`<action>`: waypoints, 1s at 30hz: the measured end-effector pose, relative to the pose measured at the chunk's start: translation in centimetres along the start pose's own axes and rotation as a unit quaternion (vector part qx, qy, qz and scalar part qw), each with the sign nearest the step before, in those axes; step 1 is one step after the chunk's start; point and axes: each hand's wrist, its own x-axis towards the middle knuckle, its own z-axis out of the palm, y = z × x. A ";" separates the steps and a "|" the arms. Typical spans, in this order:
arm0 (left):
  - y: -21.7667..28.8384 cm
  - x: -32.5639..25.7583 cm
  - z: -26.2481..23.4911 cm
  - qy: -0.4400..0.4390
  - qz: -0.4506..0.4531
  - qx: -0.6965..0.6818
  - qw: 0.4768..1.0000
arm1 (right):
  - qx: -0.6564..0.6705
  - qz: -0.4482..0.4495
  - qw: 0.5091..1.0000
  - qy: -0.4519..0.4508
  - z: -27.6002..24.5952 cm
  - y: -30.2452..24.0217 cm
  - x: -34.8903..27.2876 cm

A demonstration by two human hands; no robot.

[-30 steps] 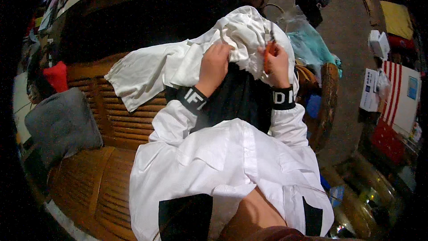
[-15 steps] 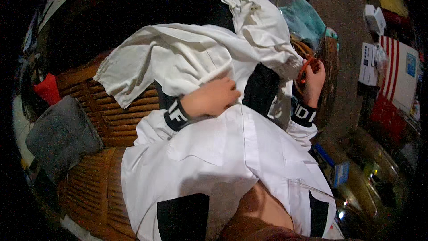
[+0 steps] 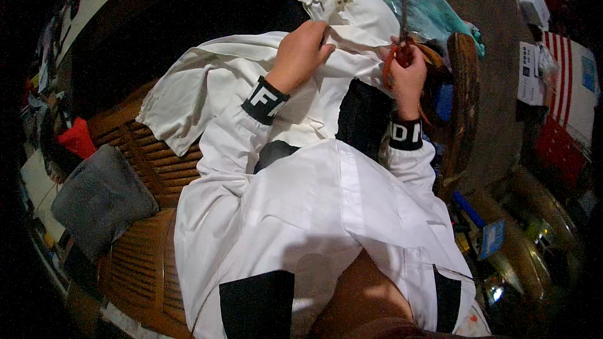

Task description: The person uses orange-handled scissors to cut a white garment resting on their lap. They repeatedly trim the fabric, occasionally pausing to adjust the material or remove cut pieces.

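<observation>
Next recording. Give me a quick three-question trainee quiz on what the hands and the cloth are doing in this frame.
1. True or false: the left hand grips the white garment.
2. What does the right hand hold? A) orange-handled scissors B) a grey cushion C) a blue bottle
3. Fill in: the grey cushion lies on the slatted wooden ____ at the person's left.

Key
1. True; its fingers pinch a fold of the white cloth.
2. A; the orange-handled scissors point up from that hand, beside the cloth.
3. Bench; the wooden bench carries the cushion and part of the garment.
</observation>
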 end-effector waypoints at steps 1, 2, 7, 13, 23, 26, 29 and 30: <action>-0.2 0.5 0.3 -0.011 -0.021 0.006 1.000 | -0.013 0.009 1.000 -0.008 0.4 0.4 0.4; -0.4 1.2 0.9 -0.021 -0.043 0.012 0.999 | -0.026 0.017 0.999 -0.015 0.7 1.0 0.6; -1.0 2.4 0.9 0.041 0.049 0.002 0.998 | -0.014 0.027 0.999 -0.012 0.7 0.4 1.2; 1.7 3.9 -1.6 0.192 0.119 -0.095 0.969 | 0.207 -0.073 0.972 0.089 -1.1 -2.5 1.0; 1.1 -0.8 2.4 0.119 0.083 0.009 0.989 | 0.066 0.122 0.988 -0.061 -3.6 -1.2 -5.2; 1.8 0.0 3.3 0.108 0.055 0.091 0.988 | 0.142 0.188 0.962 -0.135 -3.0 -1.5 -7.2; 1.5 1.0 4.1 0.094 0.041 0.129 0.986 | 0.148 0.200 0.934 -0.255 -2.9 -3.4 -8.5; 1.1 1.2 3.9 0.084 0.041 0.128 0.987 | 0.161 0.213 0.924 -0.272 -2.8 -3.4 -8.9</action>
